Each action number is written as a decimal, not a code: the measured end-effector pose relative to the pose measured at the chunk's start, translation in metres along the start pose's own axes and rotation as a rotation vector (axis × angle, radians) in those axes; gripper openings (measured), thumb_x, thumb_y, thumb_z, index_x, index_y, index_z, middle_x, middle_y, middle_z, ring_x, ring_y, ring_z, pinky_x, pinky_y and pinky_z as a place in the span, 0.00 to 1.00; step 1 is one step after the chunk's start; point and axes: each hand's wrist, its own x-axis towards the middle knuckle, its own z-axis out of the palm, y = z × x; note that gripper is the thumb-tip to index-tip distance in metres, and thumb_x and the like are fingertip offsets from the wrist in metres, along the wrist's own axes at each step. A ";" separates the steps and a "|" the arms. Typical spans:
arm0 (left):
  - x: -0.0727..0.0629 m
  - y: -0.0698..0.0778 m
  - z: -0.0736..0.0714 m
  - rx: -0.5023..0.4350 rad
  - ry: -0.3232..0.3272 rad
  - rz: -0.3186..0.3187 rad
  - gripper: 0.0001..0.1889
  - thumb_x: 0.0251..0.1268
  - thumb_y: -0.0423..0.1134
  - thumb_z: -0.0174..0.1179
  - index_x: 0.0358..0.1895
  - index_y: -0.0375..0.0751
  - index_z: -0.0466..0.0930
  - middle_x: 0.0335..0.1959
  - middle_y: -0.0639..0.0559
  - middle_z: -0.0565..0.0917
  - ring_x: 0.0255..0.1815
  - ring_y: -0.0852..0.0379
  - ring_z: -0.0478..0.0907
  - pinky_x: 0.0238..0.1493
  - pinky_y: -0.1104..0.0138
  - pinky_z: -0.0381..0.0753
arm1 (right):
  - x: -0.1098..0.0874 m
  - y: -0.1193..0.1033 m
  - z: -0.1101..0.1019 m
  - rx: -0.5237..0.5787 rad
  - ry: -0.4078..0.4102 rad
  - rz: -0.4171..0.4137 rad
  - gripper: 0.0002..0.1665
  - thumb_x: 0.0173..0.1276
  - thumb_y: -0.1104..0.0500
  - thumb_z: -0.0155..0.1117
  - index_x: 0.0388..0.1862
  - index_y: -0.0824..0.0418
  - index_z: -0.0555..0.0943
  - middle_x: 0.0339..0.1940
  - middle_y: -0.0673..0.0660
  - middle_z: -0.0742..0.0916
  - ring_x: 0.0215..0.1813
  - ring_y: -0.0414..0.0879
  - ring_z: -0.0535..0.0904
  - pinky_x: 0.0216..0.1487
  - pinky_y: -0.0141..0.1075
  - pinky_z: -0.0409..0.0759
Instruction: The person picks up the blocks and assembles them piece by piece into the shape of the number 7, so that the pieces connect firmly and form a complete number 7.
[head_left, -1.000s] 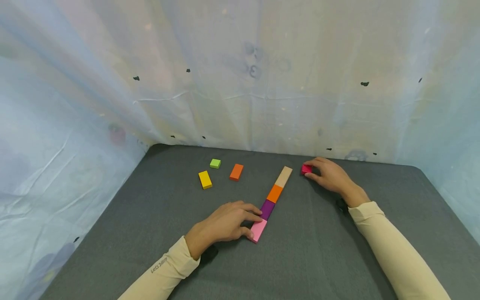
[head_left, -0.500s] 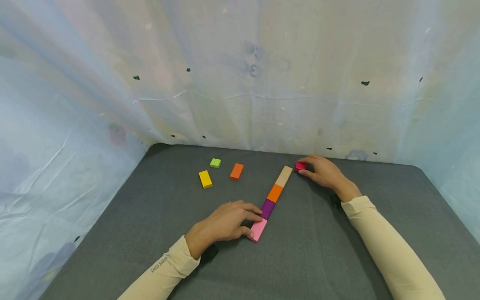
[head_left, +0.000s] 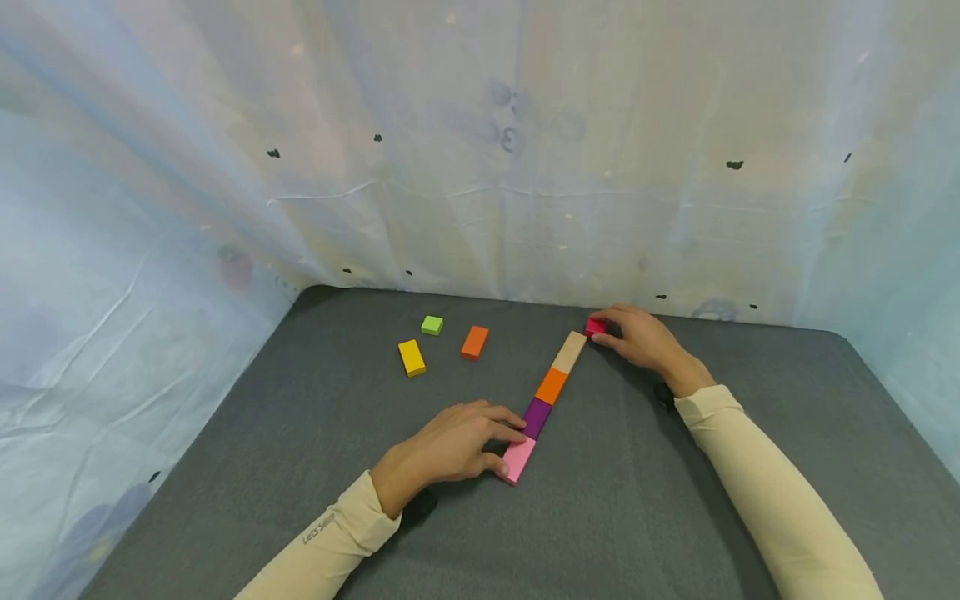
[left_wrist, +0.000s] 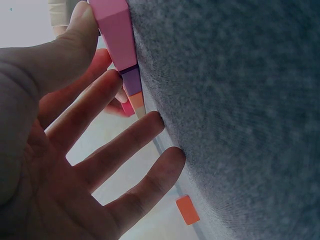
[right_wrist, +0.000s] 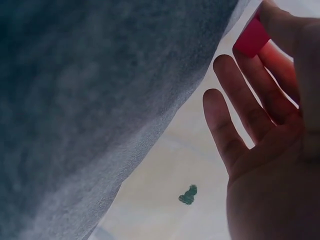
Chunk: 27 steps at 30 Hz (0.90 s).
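Observation:
Four flat blocks lie end to end in a slanting row: pink (head_left: 518,459), purple (head_left: 536,418), orange (head_left: 551,387) and beige (head_left: 570,353). My left hand (head_left: 457,443) rests along the near end of this row with fingers spread. Its thumb (left_wrist: 80,22) touches the pink block's side, and the index and middle fingertips lie around the pink-purple joint. At the far end, my right hand (head_left: 639,339) pinches a red block (head_left: 594,327) between thumb and fingers, close beside the beige block's far corner. The right wrist view shows the same red block (right_wrist: 252,38) with two lower fingers extended free.
To the left of the row lie a loose yellow block (head_left: 412,357), a small green block (head_left: 432,325) and an orange-red block (head_left: 474,342). Everything sits on a dark grey cloth-covered table (head_left: 630,517). A pale printed curtain (head_left: 480,167) hangs behind and at the sides.
My right hand has slid the red block leftward and slightly away, up to the beige end of the row. The left hand and the other blocks have stayed put.

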 end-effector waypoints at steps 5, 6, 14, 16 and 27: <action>0.001 0.000 0.000 0.000 -0.009 -0.003 0.25 0.62 0.52 0.68 0.63 0.60 0.80 0.67 0.67 0.76 0.65 0.60 0.73 0.65 0.56 0.75 | 0.004 -0.002 0.002 -0.004 -0.002 -0.005 0.27 0.74 0.47 0.61 0.67 0.57 0.76 0.63 0.63 0.81 0.61 0.59 0.79 0.63 0.58 0.74; 0.001 0.000 -0.001 0.000 -0.009 -0.003 0.25 0.62 0.52 0.68 0.63 0.60 0.80 0.67 0.67 0.76 0.65 0.60 0.73 0.65 0.56 0.74 | 0.004 -0.002 0.002 -0.006 -0.002 -0.006 0.27 0.74 0.47 0.61 0.67 0.57 0.76 0.63 0.63 0.81 0.61 0.59 0.79 0.63 0.58 0.74; 0.000 0.000 -0.001 -0.002 -0.006 0.000 0.25 0.62 0.52 0.68 0.63 0.59 0.80 0.67 0.67 0.76 0.64 0.59 0.74 0.65 0.56 0.75 | 0.008 -0.005 0.002 -0.013 -0.004 0.004 0.27 0.74 0.47 0.61 0.67 0.57 0.76 0.62 0.63 0.81 0.60 0.59 0.79 0.62 0.58 0.75; 0.000 0.000 -0.001 -0.001 -0.004 0.002 0.25 0.61 0.52 0.68 0.63 0.59 0.80 0.67 0.67 0.76 0.64 0.59 0.74 0.65 0.57 0.75 | 0.009 -0.006 0.002 -0.013 -0.005 0.002 0.28 0.74 0.47 0.61 0.67 0.58 0.76 0.62 0.63 0.81 0.60 0.59 0.79 0.62 0.58 0.75; 0.000 0.000 -0.001 0.000 -0.001 0.005 0.25 0.61 0.53 0.68 0.62 0.59 0.81 0.66 0.67 0.76 0.64 0.60 0.74 0.65 0.57 0.75 | 0.013 -0.009 0.003 -0.038 -0.003 0.014 0.29 0.72 0.46 0.63 0.66 0.58 0.77 0.59 0.62 0.83 0.58 0.58 0.80 0.61 0.57 0.76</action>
